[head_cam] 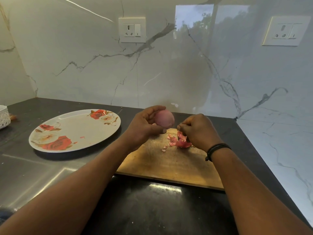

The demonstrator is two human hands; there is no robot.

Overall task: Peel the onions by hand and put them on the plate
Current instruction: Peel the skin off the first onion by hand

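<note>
At the centre of the frame, a pale pink peeled onion is gripped by the left hand, with the fingers curled over its top and the thumb placed beneath it. The onion is held in the air above the far edge of a wooden cutting board. Just to the right, the fingers of the right hand are curled together and pinched on a piece of reddish onion skin. A black band is worn on the right wrist. More skin scraps are scattered on the board below the hands. At the left of the frame, a rose-patterned plate is set on the dark table, beside the board. One small pink scrap lies on the plate.
</note>
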